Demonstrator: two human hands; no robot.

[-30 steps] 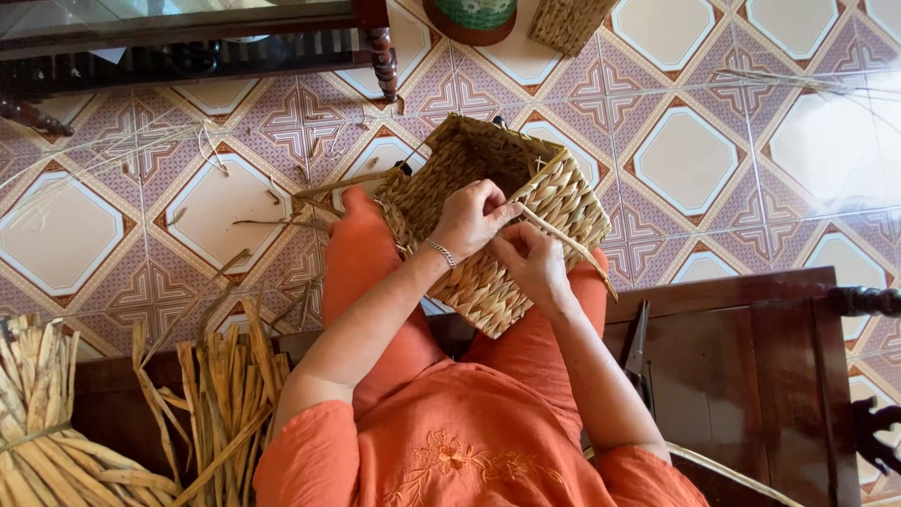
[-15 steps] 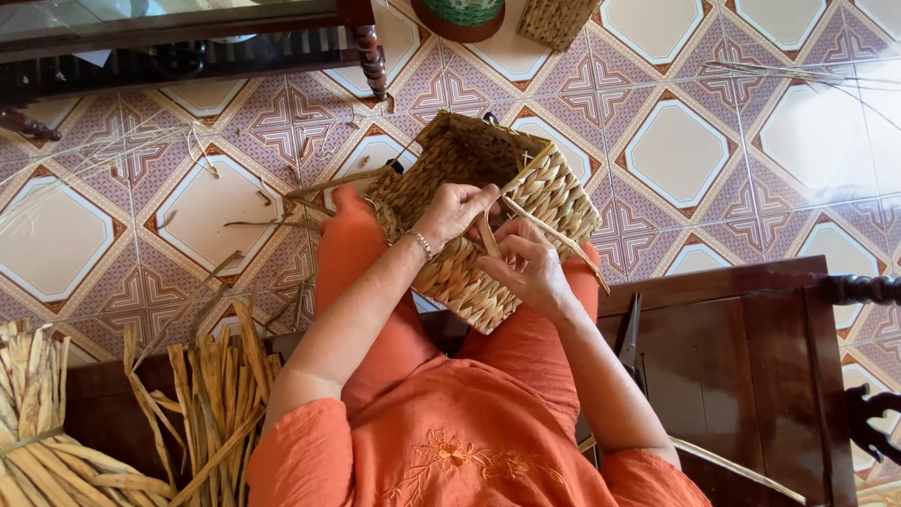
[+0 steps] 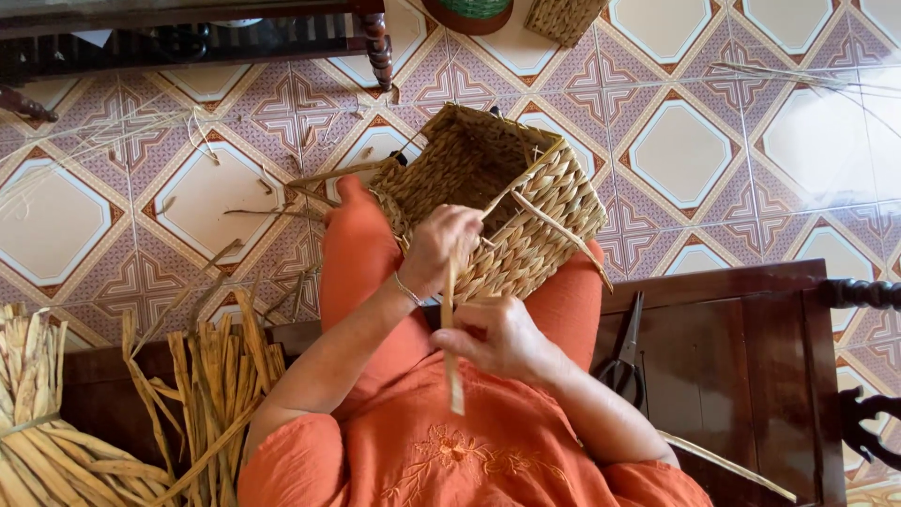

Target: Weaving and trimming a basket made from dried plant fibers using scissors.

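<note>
A square woven straw basket rests tilted on my lap, its opening facing away from me. My left hand presses on the basket's near wall, fingers closed around a flat pale reed strip. My right hand sits lower, close to my body, pinching the same strip so it runs down from the basket between both hands. Its free end hangs past my right hand over my orange clothing. A second loose strip sticks out across the basket's right side.
Bundles of dried reeds lie on the dark wooden bench at my left. Black scissors lie on the bench at my right. Loose straw litters the patterned tile floor. A table leg and another basket stand farther away.
My right hand has drawn back from the basket toward my body, pulling the reed strip out longer. My left hand stays on the basket wall.
</note>
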